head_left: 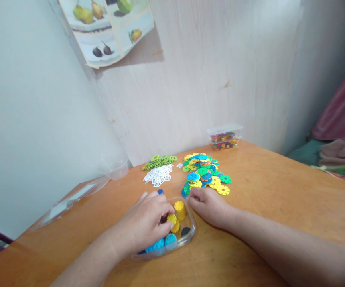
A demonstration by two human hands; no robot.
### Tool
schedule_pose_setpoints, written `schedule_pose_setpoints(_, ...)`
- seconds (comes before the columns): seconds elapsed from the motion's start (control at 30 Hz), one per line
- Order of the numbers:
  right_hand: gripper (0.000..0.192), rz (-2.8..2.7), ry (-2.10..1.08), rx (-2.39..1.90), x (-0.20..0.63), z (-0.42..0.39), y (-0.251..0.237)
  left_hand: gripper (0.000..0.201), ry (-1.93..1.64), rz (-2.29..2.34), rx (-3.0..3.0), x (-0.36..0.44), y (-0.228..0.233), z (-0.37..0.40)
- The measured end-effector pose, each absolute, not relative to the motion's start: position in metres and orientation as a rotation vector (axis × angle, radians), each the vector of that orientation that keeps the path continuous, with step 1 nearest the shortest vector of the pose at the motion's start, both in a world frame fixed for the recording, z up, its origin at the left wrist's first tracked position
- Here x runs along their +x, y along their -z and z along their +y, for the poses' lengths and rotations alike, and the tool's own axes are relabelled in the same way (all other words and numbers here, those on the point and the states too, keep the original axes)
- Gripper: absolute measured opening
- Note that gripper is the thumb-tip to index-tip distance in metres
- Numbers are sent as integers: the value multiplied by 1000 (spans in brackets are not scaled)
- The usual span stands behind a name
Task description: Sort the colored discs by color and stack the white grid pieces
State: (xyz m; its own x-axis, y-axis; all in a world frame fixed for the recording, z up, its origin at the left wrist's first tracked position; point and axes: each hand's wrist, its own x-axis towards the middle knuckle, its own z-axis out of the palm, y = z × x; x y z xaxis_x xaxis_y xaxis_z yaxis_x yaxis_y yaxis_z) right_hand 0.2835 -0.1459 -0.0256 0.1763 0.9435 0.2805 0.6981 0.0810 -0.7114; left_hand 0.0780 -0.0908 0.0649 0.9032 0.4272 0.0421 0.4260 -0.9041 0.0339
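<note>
Orange wooden bench (280, 191) set in a corner: pale wood-grain wall (220, 71) behind, white wall (25, 119) left, fruit poster (109, 28).

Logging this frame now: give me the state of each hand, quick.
Left hand: inside the clear container, fingers curled on a yellow disc.
Right hand: loosely closed at the disc pile; contents cannot be told.

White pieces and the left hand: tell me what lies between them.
In the head view, one small blue piece lies on the table between the white pieces and the left hand; the rest is bare wood.
</note>
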Motion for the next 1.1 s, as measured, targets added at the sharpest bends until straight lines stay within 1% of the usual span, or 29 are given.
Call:
schedule_pose_setpoints(0.17, 18, -1580, -391, -1678, 284, -146, 26, 9, -94, 686, 3036, 76, -70, -89)
schedule_pose_setpoints(0.37, 19, -1605, -378, -1680, 285, -145, 28, 19, -319, 813, 2901, 63, -82, -60)
schedule_pose_setpoints(0.5, 18, -1607, -377, -1686, 285, -145, 28, 20, -342, 853, 2832, 56, -83, -52)
schedule_pose_setpoints(0.73, 18, -1595, -392, -1676, 284, -146, 27, 19, -16, 705, 2893, 63, -79, -79)
schedule_pose_setpoints(0.93, 18, -1592, -400, -1675, 283, -147, 23, 5, 199, 642, 3094, 75, -80, -92)
schedule_pose_setpoints(1.1, 17, -1591, -385, -1688, 283, -147, 22, 8, 336, 615, 3232, 87, -80, -93)
